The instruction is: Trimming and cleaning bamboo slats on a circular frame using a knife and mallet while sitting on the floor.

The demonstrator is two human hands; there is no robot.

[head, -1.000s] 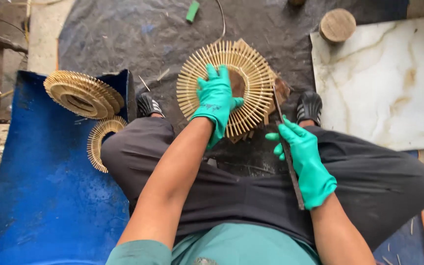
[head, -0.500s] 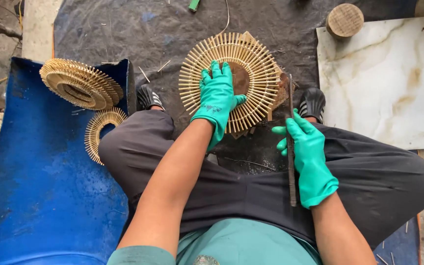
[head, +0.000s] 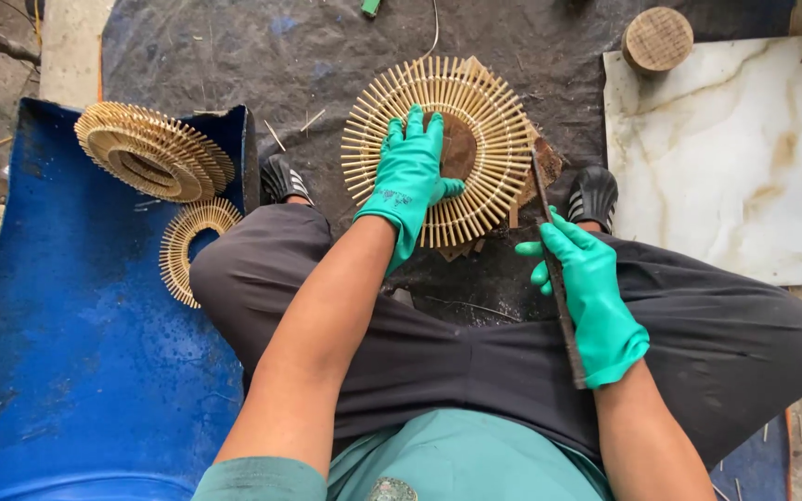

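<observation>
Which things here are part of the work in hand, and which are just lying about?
In hand:
left hand pressing flat on the round bamboo-stick disc
right hand with its grip on a long dark blade

Lying about:
stacked stick rings on the blue sheet
wooden round block
marble slab

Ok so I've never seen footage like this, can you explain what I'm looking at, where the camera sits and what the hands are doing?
The camera sits on a seated person's head and looks down at their lap and both hands, which wear green gloves. The left hand presses flat on a round ring of bamboo slats that lies on a dark sheet between their feet. The right hand grips a long dark blade whose tip reaches the ring's edge. At the left, two similar rings, one larger and one smaller, rest on a blue barrel. A marble slab and a round wooden block lie at the right.
</observation>
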